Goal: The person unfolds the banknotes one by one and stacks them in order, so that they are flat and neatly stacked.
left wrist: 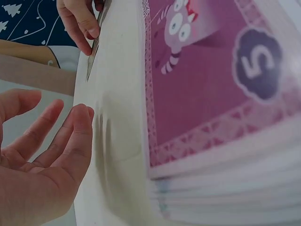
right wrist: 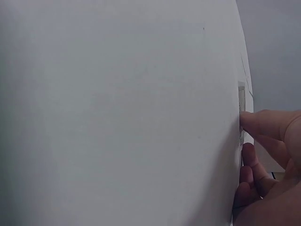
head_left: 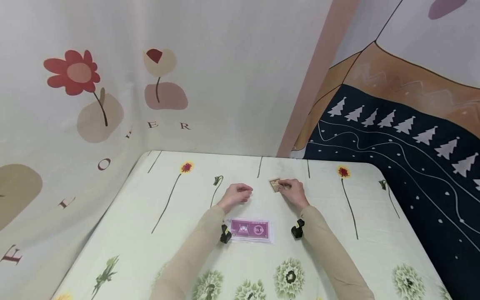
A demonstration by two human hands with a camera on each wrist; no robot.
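Note:
My right hand [head_left: 294, 193] is at the far part of the table, pinching a small tan card [head_left: 275, 184] by its right side. The right wrist view shows the thumb [right wrist: 263, 123] at the card's thin edge, low over the cloth. My left hand [head_left: 236, 196] is raised to the left of that card, its fingers loosely bent with nothing between them. Between the forearms lies a stack of purple play banknotes [head_left: 250, 230] in clear sleeves. Up close in the left wrist view, the top note [left wrist: 197, 94] carries a cartoon figure and a 5.
A white cloth with printed flowers covers the table [head_left: 131, 250]. Behind it hangs a pale curtain [head_left: 232, 83] with flower shapes and letters. On the right is a dark printed cloth [head_left: 405, 175] with white trees. Each wrist wears a small black device [head_left: 298, 229].

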